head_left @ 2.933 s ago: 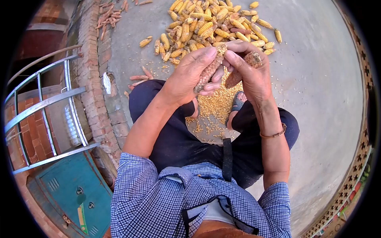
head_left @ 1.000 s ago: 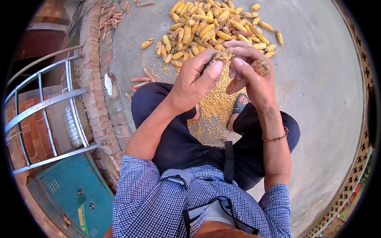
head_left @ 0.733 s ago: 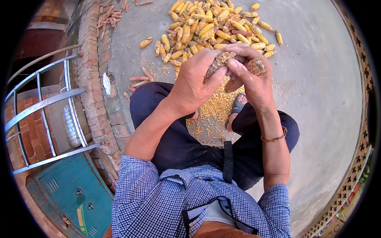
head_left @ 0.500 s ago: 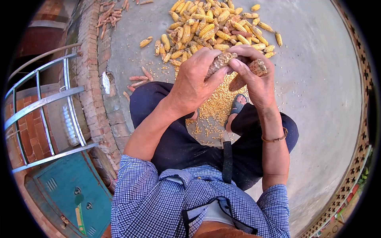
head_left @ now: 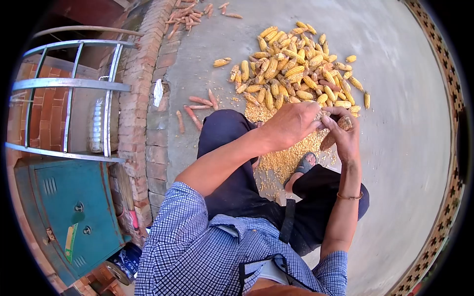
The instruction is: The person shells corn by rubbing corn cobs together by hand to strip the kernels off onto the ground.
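My left hand [head_left: 290,125] is closed around a corn cob [head_left: 322,116], mostly hidden by the fingers, with only its end showing. My right hand [head_left: 348,139] is wrapped round a reddish bare cob [head_left: 328,141], and its thumb and fingertips meet the end of the other cob. Both hands touch each other above the lower edge of a heap of yellow corn ears [head_left: 296,69]. Loose kernels [head_left: 281,163] lie spread on the ground below the hands, between the feet.
Stripped cobs [head_left: 200,106] lie left of the knee, and more cobs [head_left: 185,17] sit at the top left. A brick edging [head_left: 136,108] runs along the left, beside a metal rack [head_left: 71,84] and a teal cabinet [head_left: 74,207]. Sandalled feet [head_left: 303,167] flank the kernels.
The view has turned and shifted, so the heap and hands appear lower and further right. My left hand has rolled over, covering more of its cob. My right hand still holds the reddish cob.
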The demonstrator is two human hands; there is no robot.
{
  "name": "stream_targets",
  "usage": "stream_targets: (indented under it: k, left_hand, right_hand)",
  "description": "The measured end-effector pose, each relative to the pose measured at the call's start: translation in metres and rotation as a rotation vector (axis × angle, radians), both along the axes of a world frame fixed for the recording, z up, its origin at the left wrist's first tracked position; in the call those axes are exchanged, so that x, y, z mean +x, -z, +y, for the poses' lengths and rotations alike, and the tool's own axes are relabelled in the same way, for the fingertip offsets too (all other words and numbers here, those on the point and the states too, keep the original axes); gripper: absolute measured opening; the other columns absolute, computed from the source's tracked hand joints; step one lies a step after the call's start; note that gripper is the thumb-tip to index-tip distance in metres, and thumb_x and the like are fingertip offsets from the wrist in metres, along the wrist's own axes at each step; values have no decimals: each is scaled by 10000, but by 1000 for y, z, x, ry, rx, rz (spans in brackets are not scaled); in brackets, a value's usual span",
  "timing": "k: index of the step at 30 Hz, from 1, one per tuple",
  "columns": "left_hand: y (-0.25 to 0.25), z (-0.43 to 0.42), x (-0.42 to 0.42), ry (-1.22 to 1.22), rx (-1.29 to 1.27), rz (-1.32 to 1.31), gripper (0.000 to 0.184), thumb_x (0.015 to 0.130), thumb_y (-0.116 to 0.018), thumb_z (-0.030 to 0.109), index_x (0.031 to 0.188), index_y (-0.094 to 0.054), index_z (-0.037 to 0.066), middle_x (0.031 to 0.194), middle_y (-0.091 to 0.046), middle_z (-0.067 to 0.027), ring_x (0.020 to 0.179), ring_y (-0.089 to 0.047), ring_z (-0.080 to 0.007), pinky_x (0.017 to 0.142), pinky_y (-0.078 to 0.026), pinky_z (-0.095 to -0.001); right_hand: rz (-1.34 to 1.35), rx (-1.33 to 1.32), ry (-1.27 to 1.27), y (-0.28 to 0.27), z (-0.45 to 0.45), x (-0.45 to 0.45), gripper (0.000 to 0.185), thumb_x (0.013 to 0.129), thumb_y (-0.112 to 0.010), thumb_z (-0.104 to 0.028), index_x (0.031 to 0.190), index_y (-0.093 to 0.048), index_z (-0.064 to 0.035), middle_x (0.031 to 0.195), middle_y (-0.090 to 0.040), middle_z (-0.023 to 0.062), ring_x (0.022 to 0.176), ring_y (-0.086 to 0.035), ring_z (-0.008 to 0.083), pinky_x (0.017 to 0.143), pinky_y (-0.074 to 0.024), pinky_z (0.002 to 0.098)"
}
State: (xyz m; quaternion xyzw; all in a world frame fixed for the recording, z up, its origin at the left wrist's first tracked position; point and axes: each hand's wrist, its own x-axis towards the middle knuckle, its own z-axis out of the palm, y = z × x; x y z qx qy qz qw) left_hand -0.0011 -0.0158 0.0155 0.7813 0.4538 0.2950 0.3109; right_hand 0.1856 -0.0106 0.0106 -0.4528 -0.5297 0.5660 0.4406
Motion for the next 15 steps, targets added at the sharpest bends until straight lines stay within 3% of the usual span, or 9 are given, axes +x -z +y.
stream_targets:
  k: [2,5,8,10,11,14,15]
  left_hand:
    - [0,-1,-1,-9,-14,9,227,883,-630,173,932,-520,-20,886,-601,-205,877,-614,-395,749,-481,-477]
    - [4,-1,-3,-18,-16,-36,250,889,-630,209,912,-531,-19,876,-598,-215,862,-614,-401,747,-474,-493]
    - [-5,-1,-8,13,-103,77,294,885,-646,254,943,-528,-9,906,-590,-194,890,-608,-383,763,-469,-482]
    - [-3,-1,-11,-71,91,98,336,883,-649,294,976,-522,-3,935,-580,-172,921,-600,-366,782,-466,-471]
    - [-3,-2,-11,-110,186,107,359,882,-650,314,992,-519,-1,949,-575,-161,936,-596,-357,791,-464,-465]
    - [-6,-3,-13,-95,200,153,458,875,-654,346,1114,-502,-13,984,-556,-133,975,-580,-333,819,-460,-448]
    - [-7,-1,-13,-7,116,218,437,872,-655,340,1091,-528,-16,967,-570,-141,960,-591,-337,816,-469,-450]
  right_hand:
    - [-27,-5,-13,-1,-1,-1,232,879,-704,-45,1077,-651,63,846,-688,93,723,-665,129,633,-546,235]
    - [-75,-46,-27,1,-1,-4,228,887,-697,-52,1082,-655,59,860,-692,105,726,-666,126,620,-547,232]
    - [-111,8,-30,9,1,-6,212,902,-687,-74,1075,-659,46,812,-691,86,673,-658,122,579,-536,244]
    - [-134,104,-16,32,9,0,203,909,-685,-88,1067,-661,39,776,-687,71,654,-653,122,572,-532,247]
    - [-169,-57,-38,40,15,5,175,873,-701,-61,1013,-663,37,721,-669,85,669,-647,110,603,-538,264]
    - [-743,-85,-276,75,21,19,138,819,-689,-35,918,-663,56,724,-666,185,699,-681,231,644,-549,350]
    - [-1040,145,-355,115,24,33,135,781,-655,-47,850,-659,69,750,-638,277,720,-661,395,669,-532,456]
